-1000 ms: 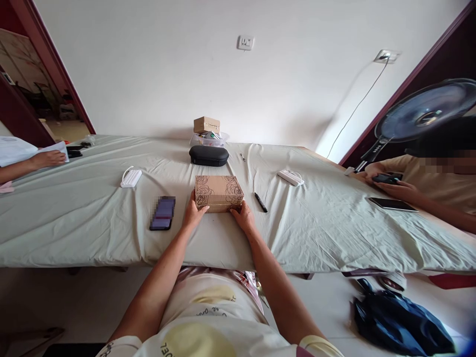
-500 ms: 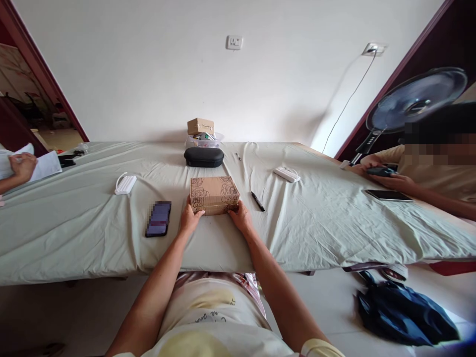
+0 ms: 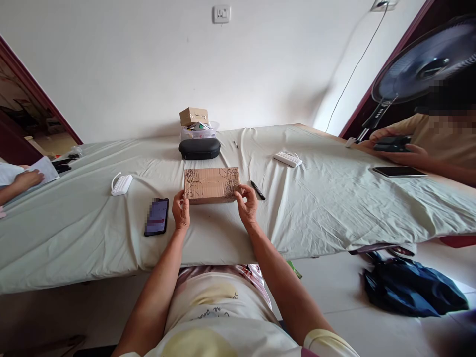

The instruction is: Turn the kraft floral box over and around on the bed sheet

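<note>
A brown cardboard box (image 3: 211,183) with black swirls drawn near its corners is held between my two hands over the cloth-covered table. My left hand (image 3: 181,209) grips its left end, thumb on the near side. At the right end, my right hand (image 3: 247,202) holds the near corner between thumb and fingers. Just right of that hand lies a black marker (image 3: 257,190). A phone (image 3: 156,217) with its screen lit rests to the left of my left hand. The underside of the box is hidden.
Behind the box are a black case (image 3: 200,148) and a plastic tub (image 3: 208,131) topped by a small carton (image 3: 194,116). White power banks (image 3: 122,184) lie on both sides. A person's hands hold a dark device (image 3: 392,144) at right, near a tablet (image 3: 398,171). Another person's hand (image 3: 29,179) rests on papers.
The box has turned and tilted, so its swirl-marked face shows more fully. My hands have shifted from its near corners to its ends. The camera view has moved slightly.
</note>
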Available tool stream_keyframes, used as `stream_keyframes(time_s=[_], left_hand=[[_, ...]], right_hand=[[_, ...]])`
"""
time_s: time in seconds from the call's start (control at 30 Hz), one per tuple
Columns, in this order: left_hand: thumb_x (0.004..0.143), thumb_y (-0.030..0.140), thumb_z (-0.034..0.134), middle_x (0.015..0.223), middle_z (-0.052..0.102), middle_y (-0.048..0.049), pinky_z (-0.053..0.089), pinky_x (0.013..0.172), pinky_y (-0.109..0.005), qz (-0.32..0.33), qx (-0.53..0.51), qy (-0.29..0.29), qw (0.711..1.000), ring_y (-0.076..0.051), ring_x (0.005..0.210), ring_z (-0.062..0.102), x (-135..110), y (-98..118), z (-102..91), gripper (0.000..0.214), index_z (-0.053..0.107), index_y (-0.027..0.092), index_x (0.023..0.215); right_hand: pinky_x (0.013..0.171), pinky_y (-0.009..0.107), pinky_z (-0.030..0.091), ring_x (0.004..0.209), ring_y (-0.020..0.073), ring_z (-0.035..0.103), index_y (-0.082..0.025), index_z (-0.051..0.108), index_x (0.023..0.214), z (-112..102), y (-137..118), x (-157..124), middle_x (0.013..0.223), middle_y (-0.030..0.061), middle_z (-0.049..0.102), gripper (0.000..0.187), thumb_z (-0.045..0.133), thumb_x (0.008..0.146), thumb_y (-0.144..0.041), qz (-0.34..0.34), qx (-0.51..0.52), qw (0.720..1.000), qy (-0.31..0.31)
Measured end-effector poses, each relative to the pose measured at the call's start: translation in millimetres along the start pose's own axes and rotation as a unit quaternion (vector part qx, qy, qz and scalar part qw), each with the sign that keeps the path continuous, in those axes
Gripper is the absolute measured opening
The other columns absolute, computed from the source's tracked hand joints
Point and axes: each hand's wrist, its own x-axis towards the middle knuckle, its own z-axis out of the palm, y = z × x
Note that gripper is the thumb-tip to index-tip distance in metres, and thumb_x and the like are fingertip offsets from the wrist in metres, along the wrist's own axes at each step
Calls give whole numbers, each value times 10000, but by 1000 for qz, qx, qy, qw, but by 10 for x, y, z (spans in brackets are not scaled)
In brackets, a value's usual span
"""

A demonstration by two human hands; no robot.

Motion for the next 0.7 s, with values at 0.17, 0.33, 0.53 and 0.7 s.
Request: stream_keyframes(time_s=[0.17,0.33,0.53,0.7], left_hand=[[915,687,470,1080,685,-123,520,846,-329,17,55,15,998,-220,953,659,-20,37,27,609,611,167,1199],[968,611,435,1321,606,-219,507,969,-380,49,147,1,988,-266,1134,635,-17,115,43,671,484,125,1428],[965,497,536,1602,418,-193,176,1272,-553,125,270,-86,951,-364,1560,262,-25,275,88,546,586,187,1411],[975,389,530,1568,460,-208,223,1269,-523,147,281,-127,940,-355,1544,311,-20,280,141,502,599,156,1415]], right_hand=[[713,318,513,805,178,595,-236,642,1048,3,-49,23,914,31,622,240,589,964,-454,-41,-27,999,8],[749,346,540,893,208,621,-240,643,1153,-5,-81,31,1052,87,635,287,473,997,-412,-16,-129,991,-34],[880,406,553,1070,257,612,-243,627,1261,-3,-61,8,1192,122,604,330,442,1005,-343,-26,-186,981,-46],[1049,475,482,1219,298,559,-235,620,1306,7,-83,25,1262,145,593,357,456,997,-307,-59,-232,970,-50]])
